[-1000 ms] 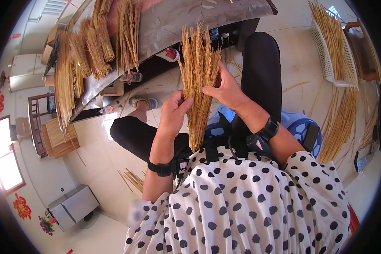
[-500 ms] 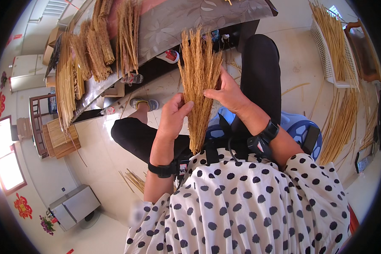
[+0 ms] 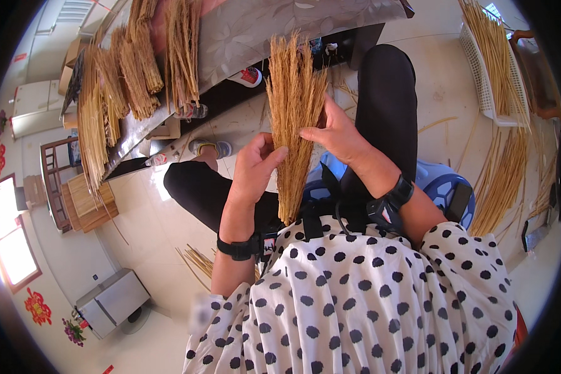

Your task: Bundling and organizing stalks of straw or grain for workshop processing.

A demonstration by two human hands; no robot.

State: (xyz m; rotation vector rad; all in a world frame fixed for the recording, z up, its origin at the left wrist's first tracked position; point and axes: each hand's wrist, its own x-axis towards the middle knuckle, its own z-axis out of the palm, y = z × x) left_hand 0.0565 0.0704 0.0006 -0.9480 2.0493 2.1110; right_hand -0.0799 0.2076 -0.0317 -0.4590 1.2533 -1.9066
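A bundle of dry, golden broom straw stands nearly upright over my lap, its feathery heads fanned out at the far end and its cut ends close to my waist. My left hand grips its left side, thumb across the front and fingers curled against the straw. From the right, my right hand clasps the bundle a little higher, with the thumb lying on the front. The fingers behind the straw are partly hidden.
On the table at the far left lie several straw bundles. A white basket of long stalks stands at the far right, beside loose stalks on the floor. My knees flank the bundle, and a blue stool is under me.
Both hands keep nearly the same hold on the bundle. My view has shifted slightly, so the table and its bundles appear a little further up and left.
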